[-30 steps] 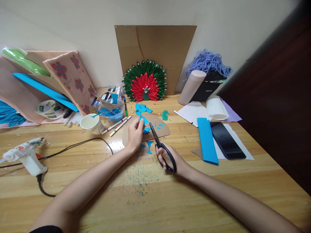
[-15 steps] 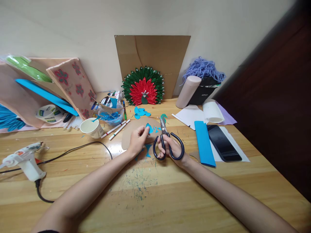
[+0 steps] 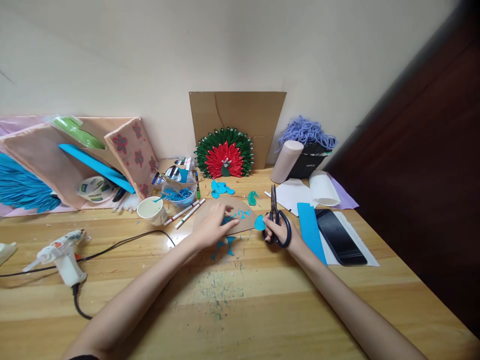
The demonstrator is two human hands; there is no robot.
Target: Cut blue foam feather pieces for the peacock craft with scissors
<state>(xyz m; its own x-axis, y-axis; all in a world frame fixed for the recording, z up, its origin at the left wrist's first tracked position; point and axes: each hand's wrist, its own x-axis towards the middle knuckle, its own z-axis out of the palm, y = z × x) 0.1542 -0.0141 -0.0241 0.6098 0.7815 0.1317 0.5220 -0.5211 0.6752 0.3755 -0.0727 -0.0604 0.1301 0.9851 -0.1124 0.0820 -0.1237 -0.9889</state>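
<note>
My right hand (image 3: 278, 230) has its fingers through the black-handled scissors (image 3: 274, 202), whose blades point away from me. Between its thumb and finger it also pinches a rounded blue paper piece (image 3: 259, 222). My left hand (image 3: 215, 224) is open, fingers apart, low over a brown cardboard sheet (image 3: 202, 210). Small blue paper scraps (image 3: 242, 213) lie on that cardboard by its fingertips. More blue offcuts (image 3: 230, 246) rest on the table in front. Behind the cardboard sit several blue petal-shaped pieces (image 3: 222, 188) and a green cut-out (image 3: 252, 198).
A white glue gun (image 3: 65, 257) with a black cord stands at left. Near it are a paper cup (image 3: 152, 211), a tub of blue strips (image 3: 180, 192) and markers (image 3: 190, 214). A red-green peacock (image 3: 225, 155) leans at the back. At right lie a blue folded sheet (image 3: 310, 232) and a phone (image 3: 339, 236).
The blue piece has passed from my left hand to my right. My right hand and scissors have moved right; my left hand has opened over the cardboard. The view has tilted up.
</note>
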